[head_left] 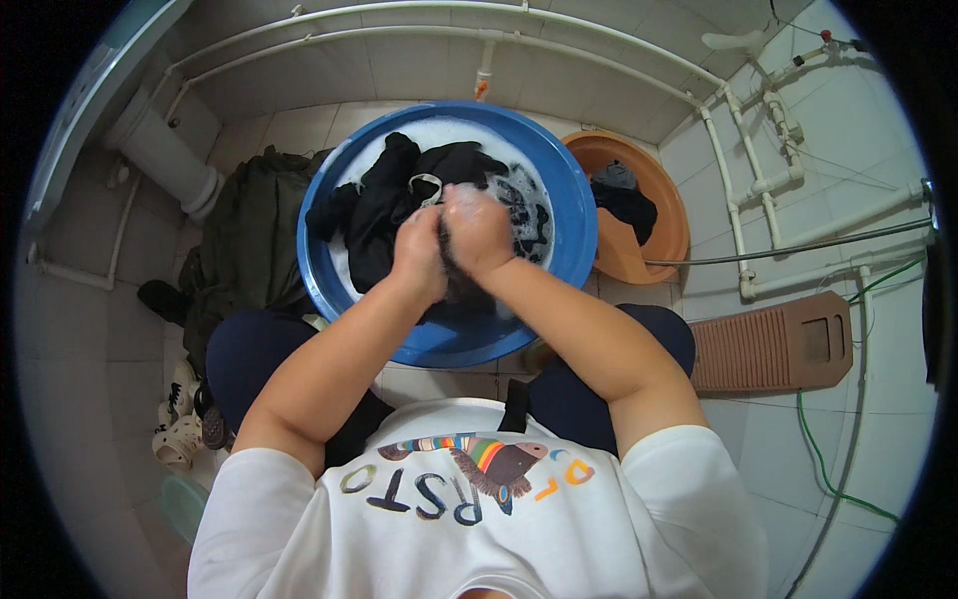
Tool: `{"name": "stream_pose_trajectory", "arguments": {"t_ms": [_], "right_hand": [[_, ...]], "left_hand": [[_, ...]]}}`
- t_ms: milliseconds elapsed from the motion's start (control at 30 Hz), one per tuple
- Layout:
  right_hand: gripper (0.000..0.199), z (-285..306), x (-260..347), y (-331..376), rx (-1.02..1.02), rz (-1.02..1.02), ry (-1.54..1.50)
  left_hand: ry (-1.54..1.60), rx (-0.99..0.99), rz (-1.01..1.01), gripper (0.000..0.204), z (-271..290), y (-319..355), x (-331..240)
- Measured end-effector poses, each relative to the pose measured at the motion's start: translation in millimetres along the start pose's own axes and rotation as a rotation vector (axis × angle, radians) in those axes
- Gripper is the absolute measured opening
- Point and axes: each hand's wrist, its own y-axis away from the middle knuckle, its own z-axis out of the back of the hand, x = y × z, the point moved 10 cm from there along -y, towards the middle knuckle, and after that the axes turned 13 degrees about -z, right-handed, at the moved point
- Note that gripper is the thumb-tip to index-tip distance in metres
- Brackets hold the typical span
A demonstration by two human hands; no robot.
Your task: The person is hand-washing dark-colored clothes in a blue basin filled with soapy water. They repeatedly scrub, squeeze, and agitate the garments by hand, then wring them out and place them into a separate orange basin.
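A large blue basin (574,215) stands on the floor before me, filled with foamy white water. In it lies a soaked black garment (371,225), heaped up at the left and middle. Both my hands meet over the middle of the basin with suds on them. My left hand (419,250) is closed on a bunch of the dark cloth, and a pale cord or strip (427,186) loops out beside its fingers. Pressed close against it, my right hand (479,230) is also closed, foam covering its knuckles. Some cloth between the hands is hidden.
An orange-brown basin (667,240) holding a dark cloth (627,200) stands at the right. A brown washboard (763,344) lies nearer on that side, by a green hose (820,459). Dark green clothing (244,245) and shoes (180,439) lie at the left. White pipes (439,35) line the walls.
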Motion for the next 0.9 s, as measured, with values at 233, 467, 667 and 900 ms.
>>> {"name": "stream_pose_trajectory", "arguments": {"t_ms": [233, 467, 667, 900], "right_hand": [[0.018, -10.4, 3.2, 6.0, 0.048, -0.022, -0.203], [0.015, -3.4, 49.0, 27.0, 0.068, 0.077, -0.164], [0.028, 22.2, -16.5, -31.0, -0.089, -0.14, 0.001], [0.05, 10.9, -24.4, -52.0, 0.409, -0.319, -0.462]], "left_hand": [[0.023, -0.126, -0.121, 0.023, 16.3, -14.4, -4.8], [-0.172, 0.039, -0.183, 0.025, 19.6, -27.4, -30.1], [-0.302, 0.246, 0.072, 0.048, -25.7, -3.7, -25.3], [-0.906, 0.746, -0.542, 0.035, -72.8, 3.0, -92.2]]}}
